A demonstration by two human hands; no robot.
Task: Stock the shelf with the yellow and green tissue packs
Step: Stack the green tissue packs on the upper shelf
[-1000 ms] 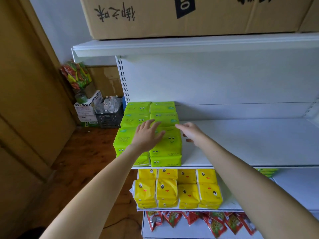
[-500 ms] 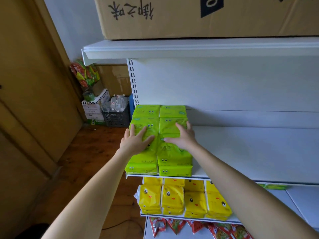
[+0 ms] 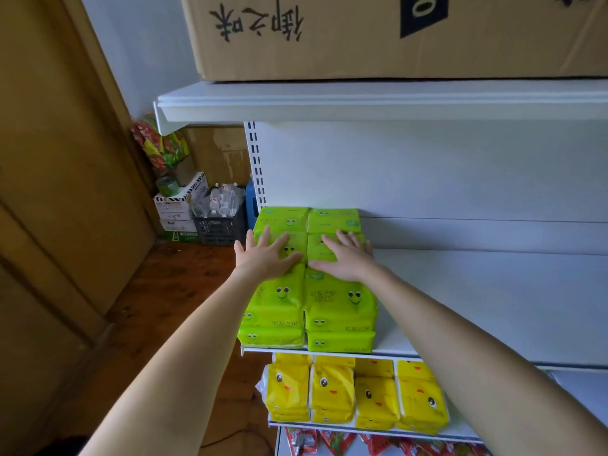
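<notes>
The green tissue packs (image 3: pixel 309 307) are stacked in two columns at the left end of the middle shelf (image 3: pixel 493 297), reaching from near its front edge to the back panel (image 3: pixel 427 172). The yellow tissue packs (image 3: pixel 357 394) are seen in a row on the lower shelf (image 3: pixel 371 430) directly beneath. The left hand (image 3: pixel 267 256) is laid flat on top of the left column and the right hand (image 3: pixel 347 260) on top of the right column. The fingers of both hands are straight and spread, so nothing is grasped and the packs are only pressed. The step in hand is judged to be the squaring and settling of the green stack. To do it well, equal pressure should be given by both hands, so that one column is not pushed ahead of the other. The packs look soft, so a gentle push with the whole palm is preferred to fingertip force, which could dent the wrapping. The front packs lie close to the shelf edge and should be kept behind it, and no gap should be left between the columns.
</notes>
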